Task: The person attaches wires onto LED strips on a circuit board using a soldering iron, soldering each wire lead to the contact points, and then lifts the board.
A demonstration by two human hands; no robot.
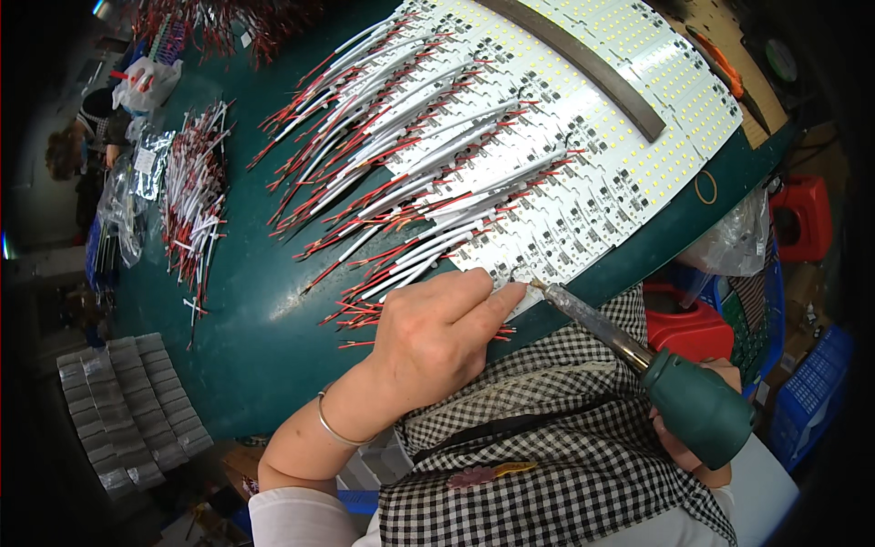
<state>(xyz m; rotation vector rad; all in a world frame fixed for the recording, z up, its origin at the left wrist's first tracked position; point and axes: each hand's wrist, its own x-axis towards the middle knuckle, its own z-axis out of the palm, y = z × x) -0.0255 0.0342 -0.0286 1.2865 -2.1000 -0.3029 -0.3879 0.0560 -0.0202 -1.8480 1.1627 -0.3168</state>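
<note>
My left hand point(436, 330) rests on the near edge of the green table, its fingertips pinching a thin wire against the near end of a white LED strip board point(583, 155). My right hand point(702, 438), mostly hidden, grips the green handle of a soldering iron point(638, 351). The iron's tip touches the board's end right beside my left fingertips. Red-and-white wire leads point(401, 182) stick out from the board's left edge in several rows.
A pile of loose red-and-white wire leads point(193, 201) lies at the left of the green table point(264, 310). A dark curved strip point(592, 68) lies across the boards. Plastic bags point(137, 173) sit far left, stacked grey packets point(128, 410) lower left, red stools point(693, 324) on the right.
</note>
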